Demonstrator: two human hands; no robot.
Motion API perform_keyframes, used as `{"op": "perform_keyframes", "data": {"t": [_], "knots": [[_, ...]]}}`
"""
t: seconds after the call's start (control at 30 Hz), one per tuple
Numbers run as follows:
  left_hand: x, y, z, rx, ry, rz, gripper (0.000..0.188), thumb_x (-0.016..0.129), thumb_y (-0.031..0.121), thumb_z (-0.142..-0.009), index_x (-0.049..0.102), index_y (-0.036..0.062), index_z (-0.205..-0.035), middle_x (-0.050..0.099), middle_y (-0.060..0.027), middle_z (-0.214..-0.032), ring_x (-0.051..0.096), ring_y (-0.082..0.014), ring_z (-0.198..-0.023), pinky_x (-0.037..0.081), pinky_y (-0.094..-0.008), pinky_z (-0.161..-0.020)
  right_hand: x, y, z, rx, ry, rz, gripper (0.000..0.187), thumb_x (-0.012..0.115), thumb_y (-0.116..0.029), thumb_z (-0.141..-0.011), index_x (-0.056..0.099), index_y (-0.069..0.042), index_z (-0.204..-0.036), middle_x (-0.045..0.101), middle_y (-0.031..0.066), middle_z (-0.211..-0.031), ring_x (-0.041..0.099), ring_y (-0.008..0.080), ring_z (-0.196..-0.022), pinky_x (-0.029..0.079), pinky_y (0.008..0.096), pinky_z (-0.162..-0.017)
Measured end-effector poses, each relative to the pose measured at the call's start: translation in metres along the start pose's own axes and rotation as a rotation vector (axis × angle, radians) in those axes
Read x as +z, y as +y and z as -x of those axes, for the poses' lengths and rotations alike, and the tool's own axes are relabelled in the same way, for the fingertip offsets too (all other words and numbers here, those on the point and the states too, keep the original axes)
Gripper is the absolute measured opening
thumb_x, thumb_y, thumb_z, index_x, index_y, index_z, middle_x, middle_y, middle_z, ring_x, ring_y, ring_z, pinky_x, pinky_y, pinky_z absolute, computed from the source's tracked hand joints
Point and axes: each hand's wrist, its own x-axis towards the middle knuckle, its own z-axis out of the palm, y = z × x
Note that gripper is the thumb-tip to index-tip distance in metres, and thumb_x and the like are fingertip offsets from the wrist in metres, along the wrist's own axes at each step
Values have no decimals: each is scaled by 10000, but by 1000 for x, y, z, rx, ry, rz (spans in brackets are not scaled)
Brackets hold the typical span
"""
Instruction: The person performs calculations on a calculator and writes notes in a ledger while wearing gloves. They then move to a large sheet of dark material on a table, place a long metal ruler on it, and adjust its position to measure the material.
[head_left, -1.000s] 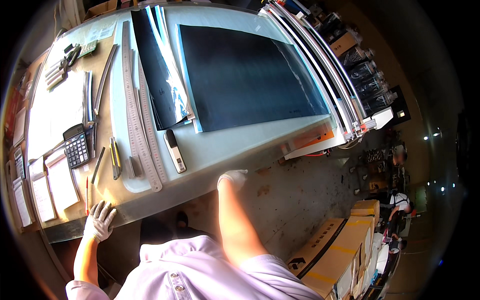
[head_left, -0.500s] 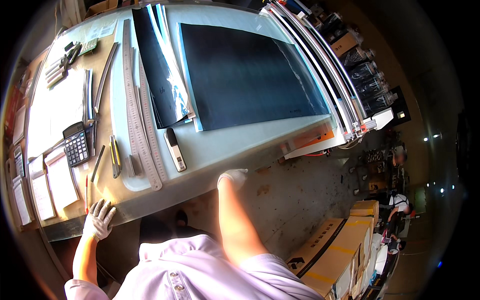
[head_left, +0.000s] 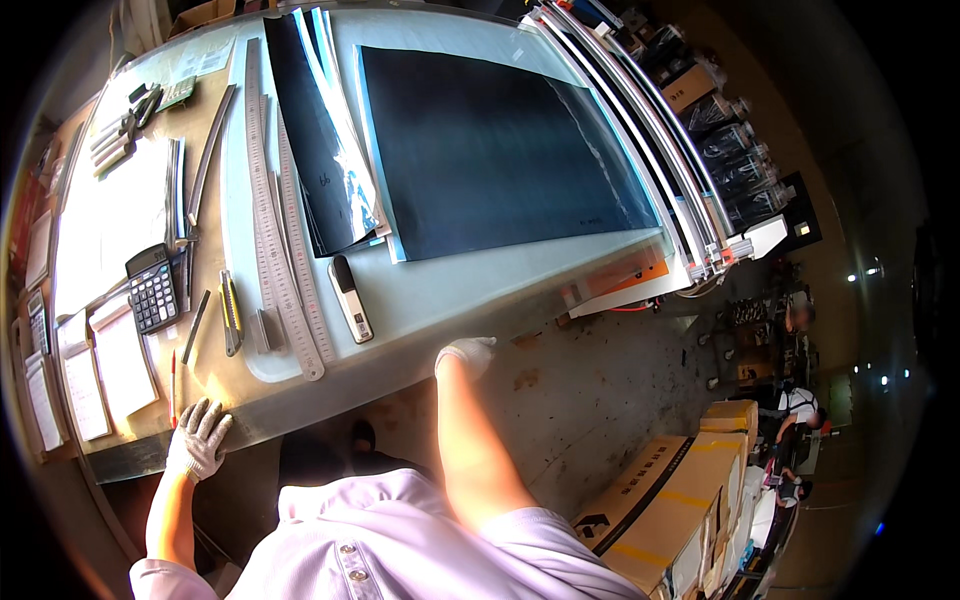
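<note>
My left hand (head_left: 198, 440), in a pale knit glove, lies on the table's front edge with its fingers stretched out, close to a red pen (head_left: 172, 388). In a similar glove, my right hand (head_left: 468, 354) is at the front edge farther right; its fingers do not show clearly. Between and beyond the hands are a black-and-white stapler-like tool (head_left: 350, 300), long steel rulers (head_left: 285, 290) and a yellow utility knife (head_left: 230, 312). A large dark film sheet (head_left: 500, 150) covers much of the table, beside a stack of narrower dark sheets (head_left: 310, 140).
A calculator (head_left: 153, 290), notepads (head_left: 122, 355) and a black stick (head_left: 196, 327) occupy the left side. A metal-railed frame (head_left: 660, 130) borders the table's right end. Cardboard boxes (head_left: 650, 500) stand on the floor at lower right. Other people (head_left: 798, 405) are far off at right.
</note>
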Motion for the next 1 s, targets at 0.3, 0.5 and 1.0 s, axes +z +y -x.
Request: {"op": "perform_keyframes", "data": {"t": [0.3,0.5,1.0], "knots": [[-2,0,-1,-3,-23,-1,774,790,334,-690,591,150,-1416,468,-144,-1544,373,-393,-1466,274,-551,-1235,2,2,-2,5,13,-38,614,324,-459,-1105,641,53,-1227,728,239,-1167,740,389,-1018,632,467,-866],[0,0,0,-6,-45,-14,783,792,352,-705,576,154,-1431,453,-140,-1558,357,-390,-1477,260,-548,-1243,-3,-2,1,17,-19,-26,615,329,-461,-1104,639,53,-1236,727,240,-1171,738,391,-1022,630,463,-878],[-3,0,-2,-4,-31,6,784,802,335,-681,590,139,-1410,479,-147,-1532,389,-394,-1454,282,-555,-1229,-10,-5,9,-29,47,7,613,325,-452,-1108,691,40,-1119,765,206,-1032,766,363,-906,654,445,-737]]}}
